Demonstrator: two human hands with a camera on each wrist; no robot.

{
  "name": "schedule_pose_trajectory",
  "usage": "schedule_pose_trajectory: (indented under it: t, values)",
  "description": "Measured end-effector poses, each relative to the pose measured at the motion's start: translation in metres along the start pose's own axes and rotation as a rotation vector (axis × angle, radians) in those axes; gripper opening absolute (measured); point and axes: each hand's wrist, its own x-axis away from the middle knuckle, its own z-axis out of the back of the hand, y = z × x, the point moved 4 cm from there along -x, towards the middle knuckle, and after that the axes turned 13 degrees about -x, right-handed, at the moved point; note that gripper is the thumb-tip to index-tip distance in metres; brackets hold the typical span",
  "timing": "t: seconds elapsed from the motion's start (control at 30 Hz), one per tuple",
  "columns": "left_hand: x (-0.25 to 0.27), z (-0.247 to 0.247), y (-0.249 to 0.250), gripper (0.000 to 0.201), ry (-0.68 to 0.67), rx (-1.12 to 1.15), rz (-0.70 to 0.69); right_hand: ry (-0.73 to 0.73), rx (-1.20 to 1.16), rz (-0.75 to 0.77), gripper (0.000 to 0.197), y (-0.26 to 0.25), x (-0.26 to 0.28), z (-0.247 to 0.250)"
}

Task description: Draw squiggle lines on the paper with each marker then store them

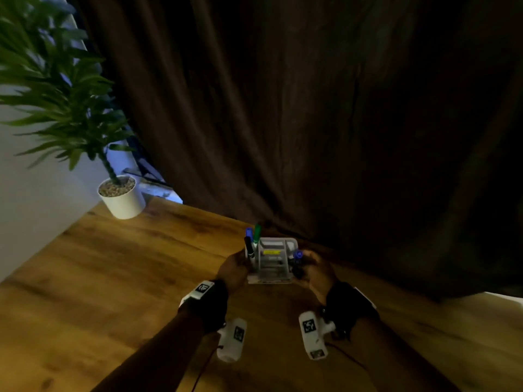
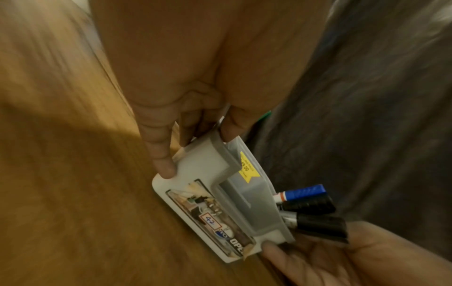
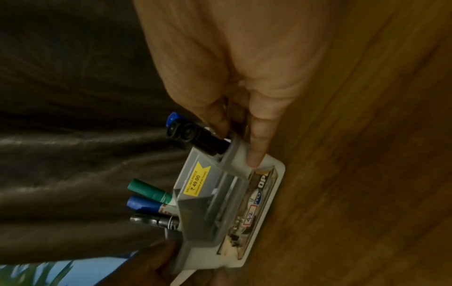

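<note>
Gripping from both ends, the two hands have the translucent grey plastic desk organiser (image 1: 271,260) between them. Left hand (image 1: 232,269): thumb hooked over the top rim, index finger laid straight down the outer wall to the white base plate, as the left wrist view shows. Right hand (image 1: 314,271): the same arrangement at the opposite end, thumb tip on the rim beside the markers, index finger pointing down the wall. Both hands are closed on the organiser; neither holds a marker.

Contents, left end: a green-capped marker (image 1: 257,232), a blue-capped marker (image 1: 248,232) and a black marker (image 1: 248,247), standing upright. Right end: another blue-capped marker (image 1: 298,254) and two black-capped markers (image 3: 195,138), leaning outward. A yellow price sticker (image 1: 271,252) sits on an inner wall. The organiser appears to rest on the wooden table (image 1: 113,278), close to the brown curtain (image 1: 311,108). A potted green plant in a white pot (image 1: 121,198) stands well apart at the far left corner. No paper is visible in any view.

Assessment: the organiser is thin, stiff moulded plastic, light, and likely top-heavy with six markers standing proud of the rim. Smooth walls offer little friction, so the rim-and-wall pinch at both ends is the sound hold. Tilting risks spilling the leaning markers at the right end. Individual markers are rigid and light; best taken by the cap, which stands clear of the compartment.
</note>
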Motion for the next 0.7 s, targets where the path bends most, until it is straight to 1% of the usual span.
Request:
schedule_pose_trajectory:
  t: [0.13,0.23,0.33,0.43,0.5,0.57,0.6,0.67,0.7]
  values:
    - [-0.021,0.0,0.015,0.021,0.002,0.02,0.026,0.079,-0.009,0.013,0.038,-0.007,-0.023,-0.006]
    - [-0.033,-0.005,0.014,0.016,0.044,0.04,0.032,0.107,-0.011,0.021,0.039,-0.009,-0.037,-0.008]
    - [-0.035,-0.009,0.021,0.021,0.053,0.107,0.039,0.117,-0.027,0.022,0.039,-0.01,-0.044,-0.007]
    - [-0.036,-0.011,0.025,0.026,0.065,0.135,0.007,0.144,-0.038,0.021,0.027,-0.009,-0.048,-0.003]
    - [-0.035,-0.011,0.024,0.032,0.101,0.111,-0.021,0.182,-0.053,-0.004,0.034,-0.005,-0.049,0.0]
    - [-0.035,-0.01,0.021,0.042,0.13,0.106,-0.037,0.181,-0.043,-0.017,0.04,0.0,-0.052,0.004]
    - [-0.029,-0.009,0.027,0.042,0.131,0.107,-0.057,0.169,-0.013,-0.012,0.037,-0.001,-0.05,0.004]
    - [-0.026,-0.009,0.031,0.034,0.135,0.116,-0.068,0.143,0.008,-0.003,0.023,-0.006,-0.038,0.001]
    - [-0.022,-0.007,0.031,0.032,0.163,0.119,-0.067,0.133,0.025,-0.008,0.023,-0.007,-0.033,0.004]
